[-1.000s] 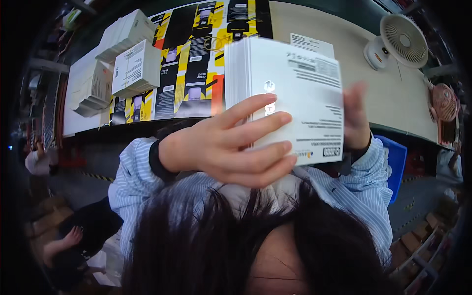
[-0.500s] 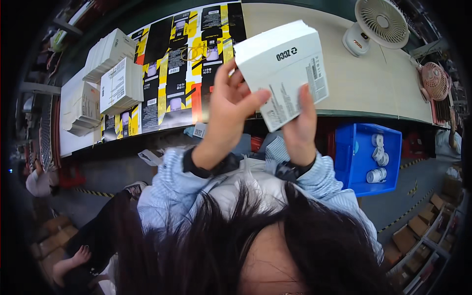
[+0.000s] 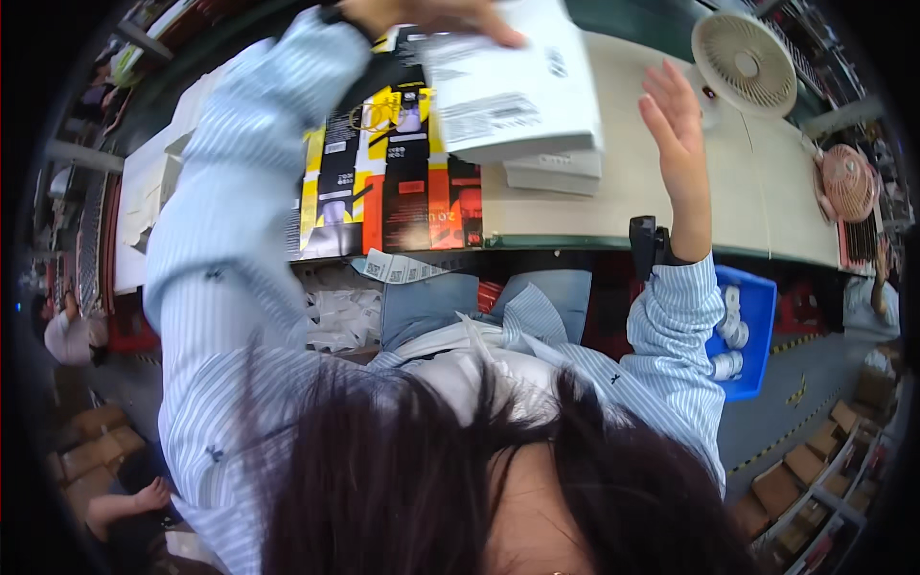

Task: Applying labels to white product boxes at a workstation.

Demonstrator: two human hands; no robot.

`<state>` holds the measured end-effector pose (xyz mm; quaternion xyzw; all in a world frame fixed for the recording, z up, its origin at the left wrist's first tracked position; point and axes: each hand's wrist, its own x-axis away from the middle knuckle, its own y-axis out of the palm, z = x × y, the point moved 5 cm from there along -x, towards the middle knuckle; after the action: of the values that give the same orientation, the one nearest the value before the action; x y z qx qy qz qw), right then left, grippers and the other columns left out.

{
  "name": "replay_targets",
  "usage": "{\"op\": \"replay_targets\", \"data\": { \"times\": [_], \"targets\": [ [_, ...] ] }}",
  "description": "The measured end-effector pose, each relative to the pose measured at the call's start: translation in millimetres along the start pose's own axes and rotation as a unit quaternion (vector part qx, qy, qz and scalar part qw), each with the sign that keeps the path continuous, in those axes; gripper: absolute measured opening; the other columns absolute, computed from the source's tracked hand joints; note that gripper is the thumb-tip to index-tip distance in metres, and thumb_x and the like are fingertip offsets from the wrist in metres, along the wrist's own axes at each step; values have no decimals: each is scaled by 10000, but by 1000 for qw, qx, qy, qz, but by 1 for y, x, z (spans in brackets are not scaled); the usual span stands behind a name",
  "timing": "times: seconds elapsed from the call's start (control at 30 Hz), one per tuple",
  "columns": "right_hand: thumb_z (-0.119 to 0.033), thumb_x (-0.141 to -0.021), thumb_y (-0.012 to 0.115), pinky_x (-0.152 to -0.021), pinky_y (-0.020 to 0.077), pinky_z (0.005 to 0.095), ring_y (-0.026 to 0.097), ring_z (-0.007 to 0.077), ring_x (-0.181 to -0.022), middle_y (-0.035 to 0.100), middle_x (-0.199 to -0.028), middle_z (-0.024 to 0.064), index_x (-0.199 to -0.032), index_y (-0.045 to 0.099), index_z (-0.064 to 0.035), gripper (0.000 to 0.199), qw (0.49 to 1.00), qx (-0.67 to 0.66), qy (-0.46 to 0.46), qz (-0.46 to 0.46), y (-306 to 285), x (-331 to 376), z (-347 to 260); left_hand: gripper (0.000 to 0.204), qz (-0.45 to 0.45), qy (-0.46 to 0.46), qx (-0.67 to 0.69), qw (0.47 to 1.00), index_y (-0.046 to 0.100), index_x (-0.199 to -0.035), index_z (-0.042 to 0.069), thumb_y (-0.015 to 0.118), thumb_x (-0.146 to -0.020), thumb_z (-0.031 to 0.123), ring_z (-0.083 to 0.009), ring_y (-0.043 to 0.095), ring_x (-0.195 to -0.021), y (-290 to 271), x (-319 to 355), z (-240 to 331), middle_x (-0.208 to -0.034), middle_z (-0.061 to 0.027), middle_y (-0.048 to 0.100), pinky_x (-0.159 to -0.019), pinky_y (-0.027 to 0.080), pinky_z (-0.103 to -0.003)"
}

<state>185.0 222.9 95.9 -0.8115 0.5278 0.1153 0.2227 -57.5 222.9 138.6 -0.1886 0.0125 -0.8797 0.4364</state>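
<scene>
My left hand (image 3: pixel 446 13) reaches over the far part of the table, closed on a stack of flat white printed cartons (image 3: pixel 513 86); its fingers are partly cut off by the upper edge. Another white stack (image 3: pixel 556 175) shows just beneath the held one; whether they touch I cannot tell. My right hand (image 3: pixel 678 120) is raised over the table to the right, fingers stretched out and nothing in it. Under the left arm and the stack lie rows of flat black, yellow and orange printed cartons (image 3: pixel 407 206), with a few yellowish rubber bands (image 3: pixel 379 117) on them.
More white stacks (image 3: pixel 153 192) stand at the table's left, partly behind my sleeve. A white fan (image 3: pixel 746 64) and a pink fan (image 3: pixel 848 182) are at the right. Below the table edge, a blue bin (image 3: pixel 757 331) holds white rolls (image 3: pixel 730 331). Other people are at both sides.
Both hands held the white stack before. My right hand has let go and moved right, while my left hand has swung up and away with the stack, turning it.
</scene>
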Motion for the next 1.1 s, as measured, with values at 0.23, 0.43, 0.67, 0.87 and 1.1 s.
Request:
{"op": "replay_targets", "data": {
  "times": [0.23,0.43,0.67,0.87,1.1],
  "targets": [
    [-206,-914,444,-1079,168,328,202,282,-1339,233,-1436,176,-1399,191,-20,578,980,167,-31,-108,33,-3,34,483,-216,-19,-145,965,556,-1112,20,692,-747,306,-173,580,-861,26,-122,-41,-974,-82,619,-720,475,-303],
    [-216,-936,375,-1092,104,376,123,302,-1360,233,-1449,126,-1373,290,-40,479,909,345,-74,-223,42,3,64,574,299,205,-665,653,591,-1099,91,696,-660,444,-429,299,-1232,52,-55,1,-1283,-236,381,-935,328,-553],
    [-214,-928,367,-1088,105,385,121,292,-1362,193,-1460,145,-1381,267,-34,497,931,273,27,-240,25,-1,40,546,598,76,-438,667,606,-1003,44,682,-681,477,-311,519,-1025,37,198,-31,-1068,-168,568,-862,421,-368],
    [-417,-813,516,-1079,121,437,158,283,-1355,175,-1466,138,-1407,186,-43,776,947,86,-46,-305,57,-16,-85,799,785,-190,-473,354,503,-1191,96,762,-565,520,-366,381,-1182,29,436,-153,-1247,-230,422,-976,336,-430],
    [-288,-845,543,-1011,285,358,340,264,-1248,286,-1398,147,-1399,206,-65,686,844,-97,109,-516,234,-47,-102,823,899,-47,50,433,401,-1280,0,524,-763,628,-324,328,-1250,-13,581,-295,-1325,-222,373,-1027,258,-418]
  ]
}}
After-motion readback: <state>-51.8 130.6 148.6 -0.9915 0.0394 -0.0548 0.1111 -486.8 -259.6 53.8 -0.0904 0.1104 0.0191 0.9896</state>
